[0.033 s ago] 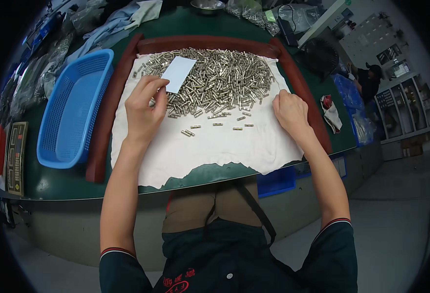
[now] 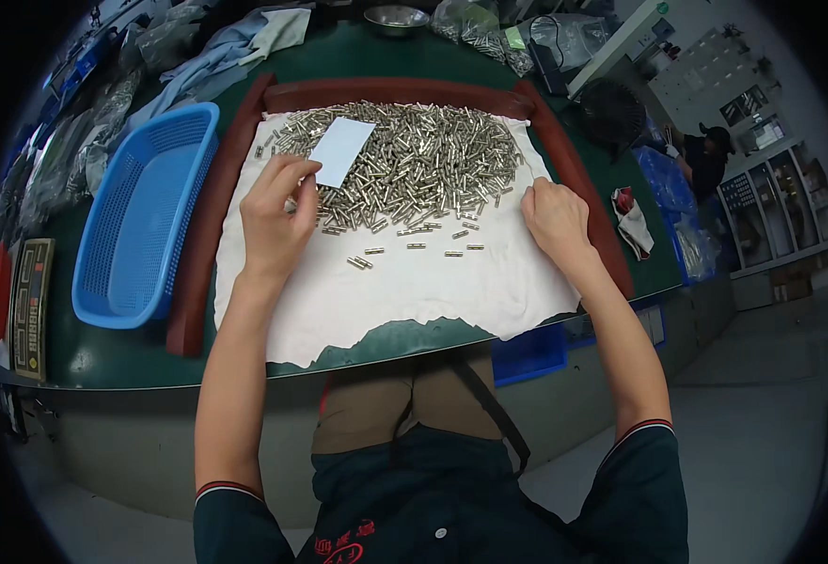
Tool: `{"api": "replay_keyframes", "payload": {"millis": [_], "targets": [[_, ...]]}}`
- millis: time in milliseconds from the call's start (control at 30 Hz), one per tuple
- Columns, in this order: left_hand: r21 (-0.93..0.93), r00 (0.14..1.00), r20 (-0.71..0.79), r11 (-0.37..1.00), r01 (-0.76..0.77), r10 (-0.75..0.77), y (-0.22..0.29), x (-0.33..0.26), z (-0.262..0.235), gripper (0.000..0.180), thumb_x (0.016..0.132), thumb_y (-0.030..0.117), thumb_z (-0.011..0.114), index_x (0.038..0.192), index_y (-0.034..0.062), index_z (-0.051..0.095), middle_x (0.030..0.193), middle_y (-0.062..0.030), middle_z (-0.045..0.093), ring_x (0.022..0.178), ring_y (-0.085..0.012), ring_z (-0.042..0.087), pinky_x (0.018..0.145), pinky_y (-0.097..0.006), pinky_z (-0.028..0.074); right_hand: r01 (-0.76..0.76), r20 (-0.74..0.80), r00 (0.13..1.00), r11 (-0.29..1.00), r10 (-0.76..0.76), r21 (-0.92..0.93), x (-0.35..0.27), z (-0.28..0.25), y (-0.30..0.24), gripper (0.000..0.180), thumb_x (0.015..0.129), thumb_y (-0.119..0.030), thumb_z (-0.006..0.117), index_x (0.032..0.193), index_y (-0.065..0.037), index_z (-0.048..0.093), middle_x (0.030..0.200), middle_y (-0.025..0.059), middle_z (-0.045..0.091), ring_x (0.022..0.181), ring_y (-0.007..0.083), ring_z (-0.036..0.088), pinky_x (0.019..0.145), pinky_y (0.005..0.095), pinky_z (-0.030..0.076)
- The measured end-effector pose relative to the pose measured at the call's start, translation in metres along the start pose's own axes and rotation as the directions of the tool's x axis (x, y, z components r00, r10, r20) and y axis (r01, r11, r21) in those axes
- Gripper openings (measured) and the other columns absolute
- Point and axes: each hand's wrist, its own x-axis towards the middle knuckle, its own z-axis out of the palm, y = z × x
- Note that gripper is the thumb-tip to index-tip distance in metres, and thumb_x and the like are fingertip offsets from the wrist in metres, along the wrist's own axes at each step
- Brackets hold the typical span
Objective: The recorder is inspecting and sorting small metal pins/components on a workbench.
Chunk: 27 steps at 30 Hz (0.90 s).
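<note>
My left hand (image 2: 277, 209) is closed on a white card (image 2: 343, 148), pinching its lower left corner between thumb and fingers. The card lies over the left part of a heap of small silvery metal pins (image 2: 442, 155). Below the heap, several loose pins (image 2: 417, 246) are scattered on a white cloth (image 2: 414, 296). My right hand (image 2: 559, 218) rests curled at the cloth's right side, beside the heap. Its fingertips point down and are mostly hidden, so whatever they grip cannot be made out.
Dark red rails (image 2: 386, 91) border the cloth on three sides of the green table (image 2: 122, 359). A blue plastic basket (image 2: 146, 216) stands left. A metal bowl (image 2: 397, 19) and bagged parts (image 2: 475, 23) lie at the back. A person (image 2: 705, 160) works at far right.
</note>
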Motion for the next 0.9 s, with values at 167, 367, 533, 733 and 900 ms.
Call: {"api": "replay_keyframes", "payload": {"millis": [167, 367, 533, 733, 900], "targets": [[0.064, 0.998, 0.003, 0.996, 0.060, -0.061, -0.009, 0.001, -0.006, 0.013, 0.078, -0.006, 0.058, 0.088, 0.0000, 0.063, 0.084, -0.0097, 0.062, 0.061, -0.0186, 0.059, 0.054, -0.027, 0.047, 0.070, -0.161, 0.984, 0.997, -0.076, -0.042, -0.002, 0.015, 0.016, 0.017, 0.079, -0.012, 0.058, 0.088, 0.002, 0.056, 0.083, 0.0161, 0.058, 0.081, 0.0316, 0.057, 0.065, 0.0418, 0.049], [0.250, 0.998, 0.060, 0.968, -0.002, -0.013, -0.011, -0.001, -0.005, 0.018, 0.075, -0.003, 0.060, 0.092, 0.0001, 0.064, 0.095, -0.0107, 0.062, 0.091, -0.0267, 0.059, 0.076, -0.033, 0.047, 0.392, -0.279, 0.911, 0.847, -0.303, 0.359, 0.000, -0.021, -0.049, 0.037, 0.080, -0.009, 0.061, 0.114, 0.002, 0.054, 0.114, 0.0169, 0.054, 0.106, 0.0330, 0.051, 0.089, 0.0396, 0.042], [0.243, 0.995, 0.073, 0.969, 0.054, -0.073, -0.011, -0.003, -0.002, 0.018, 0.071, 0.001, 0.063, 0.089, 0.0017, 0.064, 0.095, -0.0093, 0.061, 0.093, -0.0278, 0.055, 0.081, -0.038, 0.043, 0.622, -0.355, 0.782, 0.685, -0.512, 0.381, 0.026, -0.008, -0.101, 0.028, 0.074, -0.008, 0.066, 0.101, -0.004, 0.062, 0.100, 0.0095, 0.056, 0.096, 0.0267, 0.052, 0.081, 0.0387, 0.042], [0.328, 0.997, 0.029, 0.943, 0.052, -0.065, -0.011, -0.003, -0.008, 0.022, 0.070, 0.000, 0.063, 0.091, 0.0036, 0.064, 0.092, -0.0082, 0.061, 0.089, -0.0256, 0.055, 0.077, -0.036, 0.041, 0.680, -0.423, 0.731, 0.624, -0.536, 0.385, 0.069, -0.004, -0.146, 0.028, 0.068, 0.000, 0.064, 0.095, -0.004, 0.064, 0.099, 0.0095, 0.057, 0.098, 0.0269, 0.050, 0.083, 0.0389, 0.041], [0.338, 0.997, 0.028, 0.940, 0.053, -0.066, -0.008, -0.003, -0.003, 0.027, 0.069, -0.003, 0.062, 0.094, 0.0043, 0.064, 0.090, -0.0075, 0.060, 0.085, -0.0248, 0.056, 0.074, -0.035, 0.040, 0.723, -0.340, 0.689, 0.573, -0.640, 0.387, 0.095, 0.015, -0.154, 0.014, 0.071, -0.004, 0.063, 0.085, -0.004, 0.065, 0.101, 0.0092, 0.062, 0.113, 0.0282, 0.050, 0.097, 0.0448, 0.036]]}}
